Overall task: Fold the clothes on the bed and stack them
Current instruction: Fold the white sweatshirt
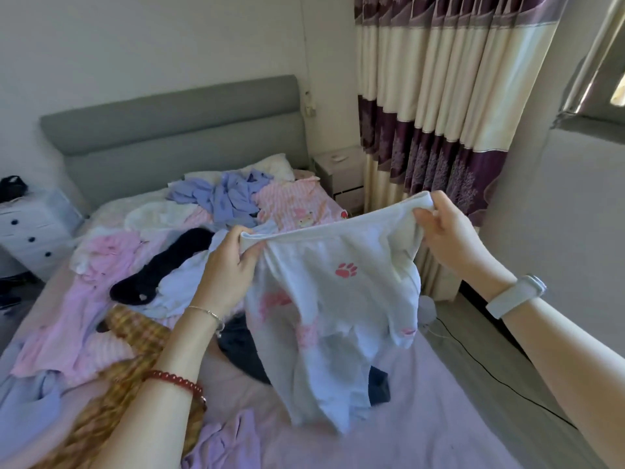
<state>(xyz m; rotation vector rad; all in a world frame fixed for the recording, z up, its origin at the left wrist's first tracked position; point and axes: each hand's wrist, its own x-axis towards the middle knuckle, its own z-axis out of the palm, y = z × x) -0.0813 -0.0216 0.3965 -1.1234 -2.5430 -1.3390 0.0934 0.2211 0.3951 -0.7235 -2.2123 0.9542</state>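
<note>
Both the left hand [230,262] and the right hand [443,231] pinch the pale pants [334,309] by the waistband, above the bed [422,418]. Keep it taut, lay flat, then fold.

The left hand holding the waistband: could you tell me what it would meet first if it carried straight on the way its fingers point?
Probably the pink striped garment on the bed beyond the left hand, though depth is unclear.
</note>
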